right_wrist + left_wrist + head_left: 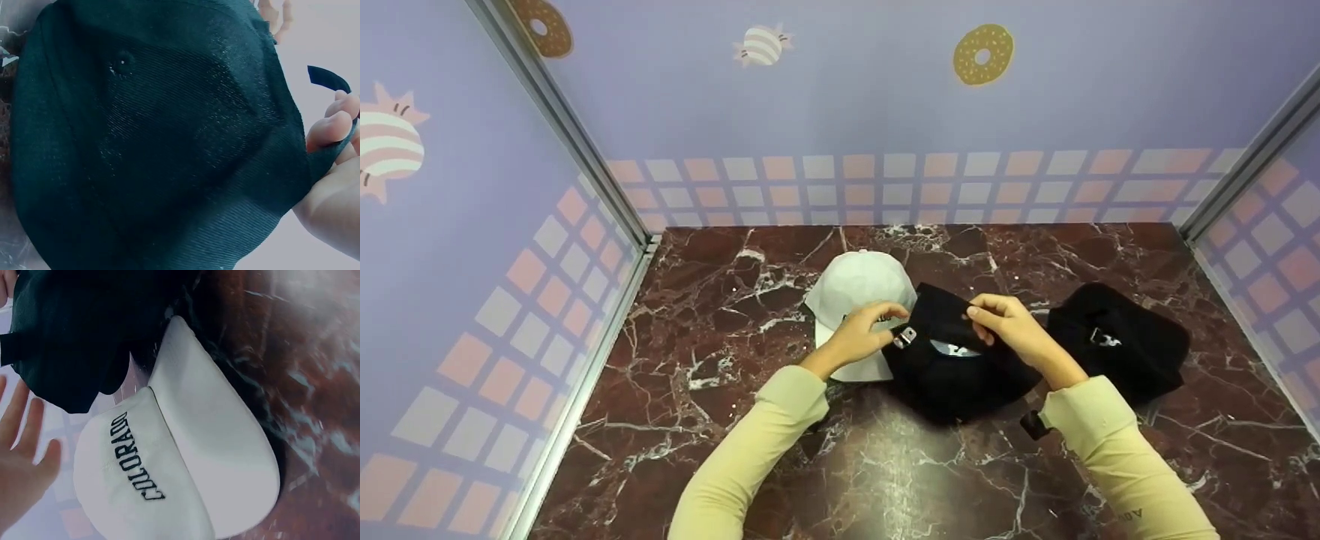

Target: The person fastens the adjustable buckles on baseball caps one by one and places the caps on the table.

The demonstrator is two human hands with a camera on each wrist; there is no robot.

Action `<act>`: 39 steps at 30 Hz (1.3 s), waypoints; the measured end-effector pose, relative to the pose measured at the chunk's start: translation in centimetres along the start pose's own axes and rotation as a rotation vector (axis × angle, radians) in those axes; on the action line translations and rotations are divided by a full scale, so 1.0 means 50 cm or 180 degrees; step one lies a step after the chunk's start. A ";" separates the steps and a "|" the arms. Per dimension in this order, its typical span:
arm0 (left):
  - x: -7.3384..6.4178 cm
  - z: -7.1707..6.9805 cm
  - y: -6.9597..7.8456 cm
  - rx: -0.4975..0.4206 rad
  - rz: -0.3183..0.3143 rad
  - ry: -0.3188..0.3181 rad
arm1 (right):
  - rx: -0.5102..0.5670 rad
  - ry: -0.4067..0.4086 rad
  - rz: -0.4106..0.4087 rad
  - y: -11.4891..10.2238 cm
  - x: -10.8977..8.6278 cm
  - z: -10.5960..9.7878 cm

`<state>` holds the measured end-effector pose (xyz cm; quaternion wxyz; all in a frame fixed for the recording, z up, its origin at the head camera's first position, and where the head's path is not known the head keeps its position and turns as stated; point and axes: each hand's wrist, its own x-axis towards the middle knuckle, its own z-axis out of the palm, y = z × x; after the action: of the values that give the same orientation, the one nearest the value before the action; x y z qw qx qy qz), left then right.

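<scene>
A black cap [960, 386] is held up off its back end by my right hand [1011, 328], whose thumb and fingers pinch the cap's strap [325, 160]. A metal buckle [906, 337] hangs at the left side of the cap's back opening. My left hand [856, 339] is beside that buckle, fingers spread and slightly bent, with nothing between them in the left wrist view. Behind the left hand lies a white cap [864, 279], with COLORADO lettering [135, 458] on its front in the left wrist view.
Another black cap [1129, 345] with a small metal buckle lies to the right on the dark red marbled table [675, 390]. Patterned purple panels [870, 105] stand at the back and on both sides.
</scene>
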<state>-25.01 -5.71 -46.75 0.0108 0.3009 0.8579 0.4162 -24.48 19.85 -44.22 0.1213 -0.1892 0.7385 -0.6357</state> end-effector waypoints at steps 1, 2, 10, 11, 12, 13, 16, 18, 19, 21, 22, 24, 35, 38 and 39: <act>-0.004 -0.002 0.001 0.0281 0.0118 0.0080 | 0.0025 0.0016 -0.0006 0.000 0.000 0.001; -0.008 -0.003 0.001 0.0569 0.0236 0.0153 | 0.0050 0.0029 -0.0011 -0.001 0.000 0.002; -0.029 0.004 0.006 0.1937 0.1202 0.0608 | 0.0091 0.0078 -0.0043 -0.004 -0.001 0.006; -0.029 0.006 0.006 0.2028 0.1286 0.0665 | 0.0094 0.0081 -0.0052 -0.004 -0.001 0.006; -0.029 0.008 0.006 0.2105 0.1356 0.0715 | 0.0101 0.0080 -0.0063 -0.004 -0.002 0.007; -0.029 0.010 0.006 0.2175 0.1407 0.0751 | 0.0104 0.0081 -0.0077 -0.004 -0.002 0.007; -0.028 0.014 0.007 0.2342 0.1462 0.0784 | 0.0125 0.0058 -0.0121 -0.005 -0.004 0.009; -0.030 0.016 0.010 0.2456 0.1442 0.0758 | 0.0124 0.0038 -0.0153 -0.005 -0.004 0.009; -0.030 0.017 0.012 0.2513 0.1413 0.0752 | 0.0123 0.0027 -0.0174 -0.006 -0.005 0.010; -0.032 0.020 0.017 0.2610 0.1327 0.0733 | 0.0132 0.0006 -0.0212 -0.008 -0.005 0.011; -0.033 0.021 0.019 0.2632 0.1285 0.0732 | 0.0137 -0.0006 -0.0230 -0.009 -0.005 0.012; -0.035 0.023 0.022 0.2655 0.1181 0.0746 | 0.0154 -0.0028 -0.0250 -0.011 -0.006 0.014; -0.038 0.023 0.051 0.1490 0.0177 0.0432 | 0.0129 -0.0028 -0.0330 -0.029 -0.011 0.029; -0.036 0.024 0.054 0.0803 -0.0233 0.0428 | 0.0127 -0.0041 -0.0342 -0.033 -0.013 0.032; -0.035 0.025 0.054 0.0583 -0.0361 0.0446 | 0.0124 -0.0045 -0.0349 -0.035 -0.013 0.033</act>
<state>-21.84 -4.47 -46.02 -0.0532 0.2218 0.9066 0.3549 -22.98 18.44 -42.82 0.0952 -0.2315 0.7137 -0.6542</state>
